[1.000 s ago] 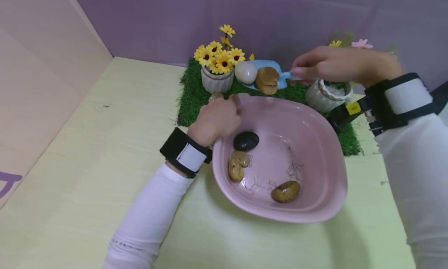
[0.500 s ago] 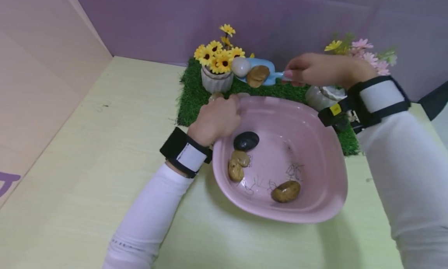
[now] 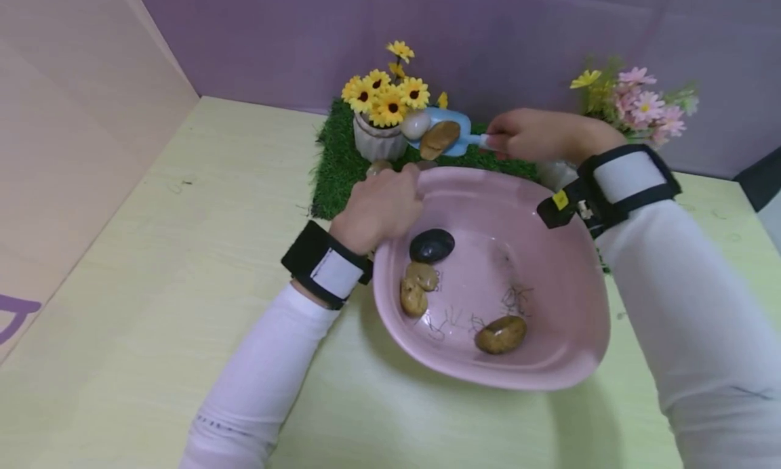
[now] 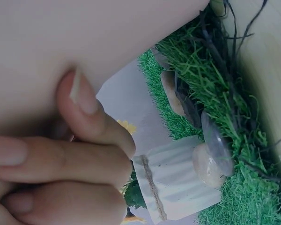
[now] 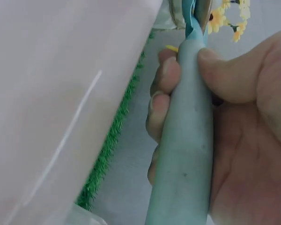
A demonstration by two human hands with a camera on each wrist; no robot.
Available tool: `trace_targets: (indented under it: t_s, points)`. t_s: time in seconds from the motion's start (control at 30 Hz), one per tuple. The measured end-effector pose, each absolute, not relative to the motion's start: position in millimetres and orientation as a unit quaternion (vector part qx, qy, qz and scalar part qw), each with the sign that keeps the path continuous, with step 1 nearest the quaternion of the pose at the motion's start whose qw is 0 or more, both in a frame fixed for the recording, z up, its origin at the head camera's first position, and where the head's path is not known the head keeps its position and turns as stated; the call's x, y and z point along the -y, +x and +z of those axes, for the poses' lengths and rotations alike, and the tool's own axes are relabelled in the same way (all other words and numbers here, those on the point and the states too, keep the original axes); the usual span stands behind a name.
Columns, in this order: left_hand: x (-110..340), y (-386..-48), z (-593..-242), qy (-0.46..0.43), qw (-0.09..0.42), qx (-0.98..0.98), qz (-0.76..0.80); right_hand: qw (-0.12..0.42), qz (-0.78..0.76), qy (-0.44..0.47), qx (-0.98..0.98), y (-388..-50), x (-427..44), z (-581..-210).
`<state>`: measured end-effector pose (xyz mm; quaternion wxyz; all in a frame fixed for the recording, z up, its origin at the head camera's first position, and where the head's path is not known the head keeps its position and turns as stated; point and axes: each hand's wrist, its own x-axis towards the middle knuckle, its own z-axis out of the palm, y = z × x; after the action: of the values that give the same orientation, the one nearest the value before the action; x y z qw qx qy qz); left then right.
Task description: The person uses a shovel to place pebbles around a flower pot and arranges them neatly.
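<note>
The right hand [image 3: 543, 133] grips the handle of a small blue hand shovel [image 3: 462, 122]. A white stone [image 3: 416, 125] and a brown stone [image 3: 441, 139] lie on its blade, which is behind the basin's far rim. In the right wrist view, fingers and thumb wrap the pale, tapered handle [image 5: 187, 131]. At the far left of the pink basin [image 3: 466, 371], the left hand [image 3: 381, 208] holds the rim, its fingers curled there in the left wrist view. Inside the basin are a black stone [image 3: 432, 245], two tan stones [image 3: 415, 298] side by side, and a brown stone [image 3: 501, 335].
Artificial grass [image 3: 335, 177] runs behind the basin. A white pot [image 3: 379, 142] of yellow flowers stands on it, beside the shovel blade. Pink flowers [image 3: 648, 108] rise behind the right wrist. Stones [image 4: 208, 164] lie near the pot. A purple wall backs the table [image 3: 213, 218].
The right hand has carried the shovel and its two stones left, close to the pot of yellow flowers. The left hand and basin have stayed in place.
</note>
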<state>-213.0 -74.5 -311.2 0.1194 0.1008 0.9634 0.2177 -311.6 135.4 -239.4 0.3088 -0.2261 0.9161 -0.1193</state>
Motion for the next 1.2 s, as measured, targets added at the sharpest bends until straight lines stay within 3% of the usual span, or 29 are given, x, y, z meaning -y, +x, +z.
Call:
trace_targets:
  t_s: [1.2]
  points:
    - [72,-213,-308,0.096,0.077,-0.977,0.173,0.371,-0.074,-0.236,-0.895,-325,-116,-264]
